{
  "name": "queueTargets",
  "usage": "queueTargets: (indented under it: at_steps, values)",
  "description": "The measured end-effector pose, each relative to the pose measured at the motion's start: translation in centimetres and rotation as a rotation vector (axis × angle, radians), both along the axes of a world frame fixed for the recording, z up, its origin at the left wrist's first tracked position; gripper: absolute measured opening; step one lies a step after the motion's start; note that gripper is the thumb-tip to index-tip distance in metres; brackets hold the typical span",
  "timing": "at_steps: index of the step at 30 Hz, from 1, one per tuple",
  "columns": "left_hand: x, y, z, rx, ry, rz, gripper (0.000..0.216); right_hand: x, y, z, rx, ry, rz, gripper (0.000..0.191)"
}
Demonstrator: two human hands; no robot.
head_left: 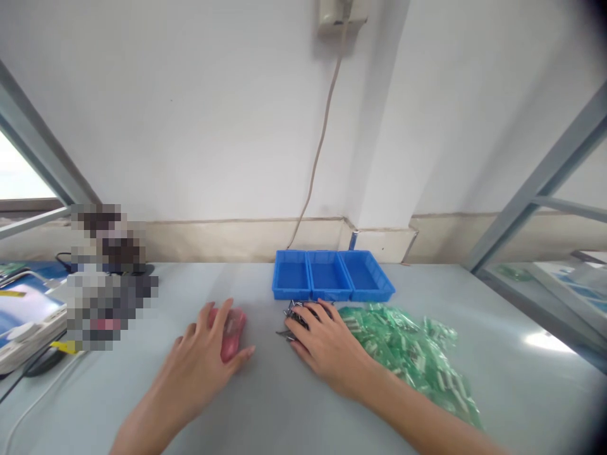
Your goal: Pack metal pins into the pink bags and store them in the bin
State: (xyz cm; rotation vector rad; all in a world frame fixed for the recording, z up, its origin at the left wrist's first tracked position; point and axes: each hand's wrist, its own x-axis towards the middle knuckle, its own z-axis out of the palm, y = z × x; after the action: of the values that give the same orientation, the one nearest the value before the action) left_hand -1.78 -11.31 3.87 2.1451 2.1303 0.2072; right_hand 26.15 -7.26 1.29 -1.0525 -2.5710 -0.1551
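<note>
My left hand (202, 360) lies over a small pinkish-red item (231, 338) that looks shiny and partly see-through. Its fingers and thumb are spread around that item, and the palm hides part of it; I cannot make out its exact kind. My right hand (322, 341) rests, fingers apart, on a small heap of dark, thin metal pieces (290, 308), most of them covered by the fingers. Just behind this hand stand three joined blue plastic bins (291, 294). Beside its wrist spreads a pile of green clear-wrapped packets (412, 347) with pale parts inside.
At the left are a white power strip (33, 338), cables and a blurred-out patch. A cable (322, 139) hangs down the wall at the back. Grey metal frame posts (535, 170) slant up on both sides of the table (265, 404).
</note>
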Motion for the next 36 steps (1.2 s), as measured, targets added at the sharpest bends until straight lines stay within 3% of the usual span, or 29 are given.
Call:
queueTargets:
  at_steps: [4,8,10,13,15,22,32,36]
  values:
    - [-1.9,0.5,0.6,-0.051,-0.043,-0.224,0.083,0.1,-0.1,0.1,0.0,0.002,-0.002,0.025]
    - [-3.1,0.9,1.2,-0.077,-0.066,-0.348,0.086,0.2,-0.1,-0.3,-0.004,-0.002,-0.003,0.027]
    - [-3.0,1.0,1.5,-0.097,-0.046,-0.323,0.091,0.2,0.0,-0.5,-0.006,-0.006,-0.004,0.027]
    - [-2.0,1.0,1.5,-0.122,0.039,-0.179,0.1,0.1,0.0,-0.4,-0.012,-0.019,-0.008,0.028]
    - [-1.0,1.1,1.4,-0.115,0.108,-0.117,0.096,0.1,-0.1,-0.1,-0.021,-0.023,-0.007,0.028]
    - [1.1,0.8,0.3,-0.038,0.234,-0.106,0.074,0.1,-0.2,0.3,-0.044,-0.019,-0.008,0.027]
    - [3.5,-1.7,-0.7,0.094,0.184,0.014,0.077,0.1,-0.2,0.5,-0.073,-0.012,-0.009,0.026]
    - [4.7,-2.9,-2.3,0.247,0.096,-0.03,0.074,0.1,-0.1,0.5,-0.082,-0.001,0.006,0.028]
